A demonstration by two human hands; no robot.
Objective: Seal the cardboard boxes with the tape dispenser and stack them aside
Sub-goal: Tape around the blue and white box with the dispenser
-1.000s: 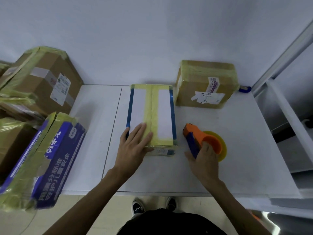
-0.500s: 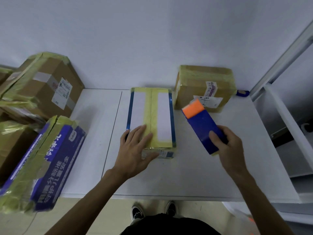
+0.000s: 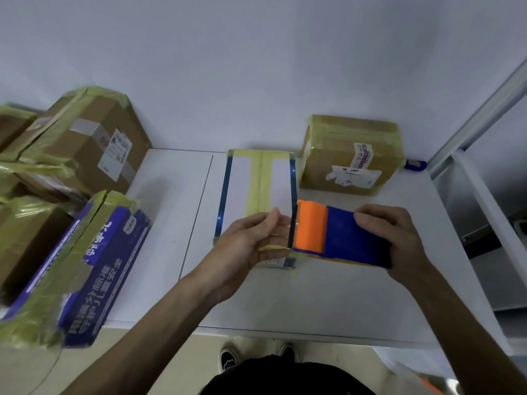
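A flat white box [image 3: 242,181] with blue edges and yellow tape down its middle lies on the white table [image 3: 328,295], right in front of me. Above its near end I hold the tape dispenser [image 3: 339,233], which has an orange head and a blue body. My right hand [image 3: 399,238] grips the blue body. At the toothed edge of the orange head, the thumb and fingers of my left hand [image 3: 251,243] come together and seem to pinch the tape end. The hands and the dispenser hide the box's near end.
A taped brown box [image 3: 350,155] with labels stands at the back right against the wall, with a small blue object [image 3: 415,164] beside it. Left of the table is a pile of taped boxes, a brown one [image 3: 85,143] and a blue printed one [image 3: 94,266]. A white shelf frame [image 3: 484,209] borders the right.
My right hand picked the dispenser up off the table and swung it left, over the box's near end. My left hand left the box top and rose to the dispenser's head.
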